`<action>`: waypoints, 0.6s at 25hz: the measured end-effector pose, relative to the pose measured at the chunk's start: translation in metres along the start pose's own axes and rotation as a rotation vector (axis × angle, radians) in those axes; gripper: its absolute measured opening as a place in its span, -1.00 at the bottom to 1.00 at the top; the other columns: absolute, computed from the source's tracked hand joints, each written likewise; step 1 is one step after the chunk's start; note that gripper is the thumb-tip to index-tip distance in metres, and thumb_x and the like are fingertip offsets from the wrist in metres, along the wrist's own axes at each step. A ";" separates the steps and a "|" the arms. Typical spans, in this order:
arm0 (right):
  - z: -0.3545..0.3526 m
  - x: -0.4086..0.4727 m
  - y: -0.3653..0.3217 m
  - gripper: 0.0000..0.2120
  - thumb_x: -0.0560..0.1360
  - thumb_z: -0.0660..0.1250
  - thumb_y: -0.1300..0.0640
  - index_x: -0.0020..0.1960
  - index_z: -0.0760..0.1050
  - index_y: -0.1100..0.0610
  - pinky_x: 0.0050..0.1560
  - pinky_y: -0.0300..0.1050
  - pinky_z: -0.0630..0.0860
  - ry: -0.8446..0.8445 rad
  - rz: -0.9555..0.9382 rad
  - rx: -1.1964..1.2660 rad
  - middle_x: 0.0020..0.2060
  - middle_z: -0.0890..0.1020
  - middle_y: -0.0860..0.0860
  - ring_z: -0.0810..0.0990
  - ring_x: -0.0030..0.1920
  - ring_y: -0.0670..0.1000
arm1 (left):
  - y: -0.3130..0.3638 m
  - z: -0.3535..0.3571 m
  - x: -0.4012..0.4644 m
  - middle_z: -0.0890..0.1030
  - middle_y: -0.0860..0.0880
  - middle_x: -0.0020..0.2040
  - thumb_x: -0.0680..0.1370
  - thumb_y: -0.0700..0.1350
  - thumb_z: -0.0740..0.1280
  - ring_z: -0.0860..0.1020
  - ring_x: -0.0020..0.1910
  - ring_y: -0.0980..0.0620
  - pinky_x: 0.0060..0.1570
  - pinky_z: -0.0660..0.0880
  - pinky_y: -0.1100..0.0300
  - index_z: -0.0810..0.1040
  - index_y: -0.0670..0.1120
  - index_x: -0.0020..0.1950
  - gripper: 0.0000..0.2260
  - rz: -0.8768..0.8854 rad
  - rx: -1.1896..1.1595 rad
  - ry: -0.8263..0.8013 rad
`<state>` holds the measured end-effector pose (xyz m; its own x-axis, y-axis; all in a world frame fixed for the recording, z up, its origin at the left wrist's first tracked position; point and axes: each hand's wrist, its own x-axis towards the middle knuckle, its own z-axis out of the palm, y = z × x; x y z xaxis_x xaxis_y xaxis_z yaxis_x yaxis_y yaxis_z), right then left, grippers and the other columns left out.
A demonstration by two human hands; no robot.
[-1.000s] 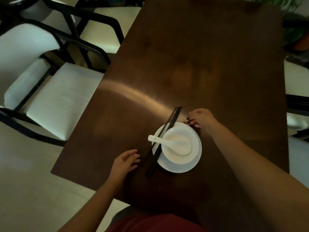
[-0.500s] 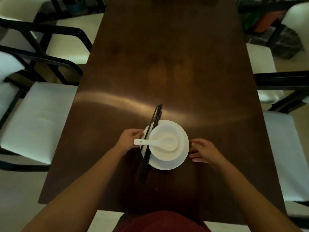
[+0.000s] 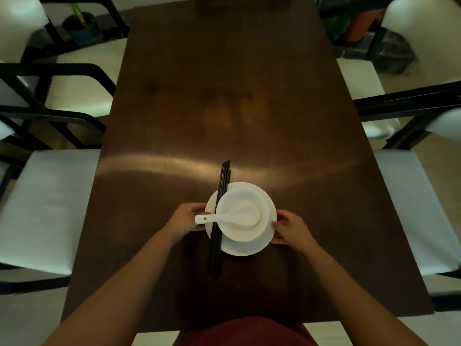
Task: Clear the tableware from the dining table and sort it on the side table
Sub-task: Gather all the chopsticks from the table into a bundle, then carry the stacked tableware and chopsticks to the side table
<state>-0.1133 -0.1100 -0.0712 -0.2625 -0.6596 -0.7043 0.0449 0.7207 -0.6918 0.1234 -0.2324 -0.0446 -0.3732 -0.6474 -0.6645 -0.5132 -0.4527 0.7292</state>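
Both hands, left hand (image 3: 188, 219) and right hand (image 3: 289, 231), grip the plate (image 3: 245, 247) near the counter's (image 3: 249, 96) front edge. Bowl (image 3: 243, 196), spoon (image 3: 232, 217), chopsticks (image 3: 220, 196) ride on it. Pickup step, by my reading; next calls for a level lift.

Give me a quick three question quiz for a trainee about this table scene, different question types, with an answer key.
1. True or false: the spoon lies in the bowl with its handle pointing toward the left hand.
2. Multiple choice: the chopsticks lie (A) inside the bowl, (B) across the left part of the plate, beside the bowl, (C) on the table away from the plate.
3. Fill in: the left hand and the right hand both hold the rim of the ____.

Key: 1 true; 2 B; 3 plate.
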 end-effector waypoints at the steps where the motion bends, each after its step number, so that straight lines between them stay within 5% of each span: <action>1: 0.001 -0.002 0.001 -0.65 0.55 0.24 0.26 0.32 0.39 0.13 -0.26 -0.17 0.63 0.013 -0.002 0.025 -0.11 0.59 0.02 0.64 -0.13 0.00 | 0.001 -0.002 -0.001 0.57 -0.23 0.14 0.44 -0.38 0.37 0.56 0.10 -0.14 -0.10 0.58 0.13 0.47 -0.25 0.28 -0.59 -0.008 -0.018 -0.012; 8: -0.001 -0.007 0.000 -0.65 0.54 0.23 0.30 0.31 0.44 0.12 -0.31 -0.21 0.62 0.048 -0.028 0.110 -0.11 0.60 0.00 0.62 -0.14 -0.01 | -0.006 0.002 0.005 0.56 -0.27 0.16 0.49 -0.35 0.32 0.55 0.13 -0.21 0.06 0.54 -0.09 0.47 -0.25 0.27 -0.65 -0.060 -0.109 0.021; 15: -0.023 -0.030 0.004 -0.66 0.53 0.24 0.32 0.29 0.45 0.17 -0.38 -0.25 0.61 0.091 -0.049 0.165 -0.15 0.62 0.03 0.63 -0.20 0.00 | 0.009 0.021 0.011 0.64 -0.12 -0.05 0.49 -0.34 0.31 0.61 -0.06 -0.05 -0.19 0.59 0.09 0.56 -0.20 0.15 -0.76 -0.071 -0.127 -0.020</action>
<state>-0.1273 -0.0823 -0.0492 -0.3543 -0.6655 -0.6570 0.1850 0.6388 -0.7468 0.0982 -0.2309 -0.0486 -0.3554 -0.5992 -0.7173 -0.4374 -0.5716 0.6942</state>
